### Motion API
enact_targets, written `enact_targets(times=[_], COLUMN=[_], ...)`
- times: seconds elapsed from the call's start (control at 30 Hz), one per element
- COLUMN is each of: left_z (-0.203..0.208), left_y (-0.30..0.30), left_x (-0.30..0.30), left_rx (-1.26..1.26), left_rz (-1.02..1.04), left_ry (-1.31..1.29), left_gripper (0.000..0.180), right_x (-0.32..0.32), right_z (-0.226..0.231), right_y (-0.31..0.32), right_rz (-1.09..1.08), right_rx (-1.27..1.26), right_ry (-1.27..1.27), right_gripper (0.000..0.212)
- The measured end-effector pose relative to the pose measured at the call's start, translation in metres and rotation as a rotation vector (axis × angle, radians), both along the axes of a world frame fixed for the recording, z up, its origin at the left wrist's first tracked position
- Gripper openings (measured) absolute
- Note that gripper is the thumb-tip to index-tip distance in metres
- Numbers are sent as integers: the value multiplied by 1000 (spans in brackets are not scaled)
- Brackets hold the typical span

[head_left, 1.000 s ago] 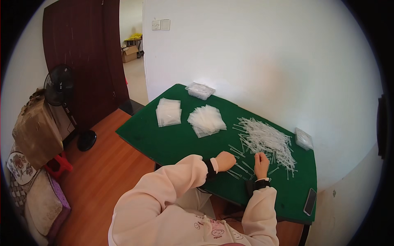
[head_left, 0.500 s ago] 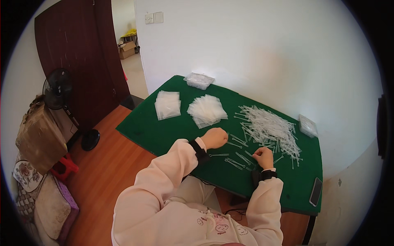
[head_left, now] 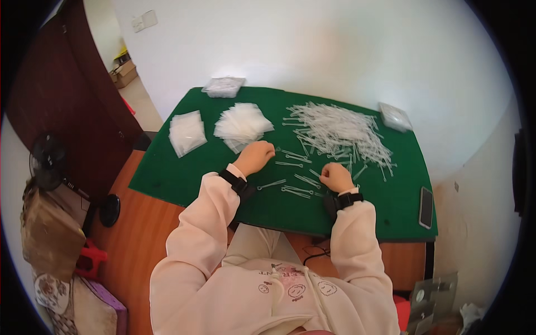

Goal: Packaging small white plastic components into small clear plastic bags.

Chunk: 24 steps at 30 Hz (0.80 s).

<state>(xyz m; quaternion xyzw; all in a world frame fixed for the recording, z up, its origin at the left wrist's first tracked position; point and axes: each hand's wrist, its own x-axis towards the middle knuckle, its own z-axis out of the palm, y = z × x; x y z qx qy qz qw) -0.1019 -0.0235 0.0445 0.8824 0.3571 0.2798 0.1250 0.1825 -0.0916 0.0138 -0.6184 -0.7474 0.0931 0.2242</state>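
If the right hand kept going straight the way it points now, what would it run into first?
The right hand points forward and left, so probably the loose clear looped pieces between the hands; its height above them is hard to judge.

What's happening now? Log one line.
left hand: near loose clear pieces; right hand: beside them; clear pile: beyond right hand; phone: far right

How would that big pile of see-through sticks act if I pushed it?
The pile of see-through sticks would probably spread and slide apart, since the pieces lie loose and crisscrossed. Each one looks light because it is so thin. They may be fairly stiff too: the separate sticks look straight rather than curled.
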Motion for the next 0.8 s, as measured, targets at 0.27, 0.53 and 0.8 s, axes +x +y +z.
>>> enact_targets(times=[0.27,0.53,0.8], left_z=[-7,-23,-29], left_y=[9,11,15], left_x=[33,58,66], left_rx=[-143,-96,-133], left_rz=[-73,-176,-162], left_ry=[65,202,261], left_gripper=[12,15,12], right_x=[0,6,1], right_z=[4,-8,-6], right_y=[-4,10,14], right_rz=[-28,-51,-56], right_rx=[-12,114,205], right_ry=[260,620,842], right_gripper=[8,15,17])
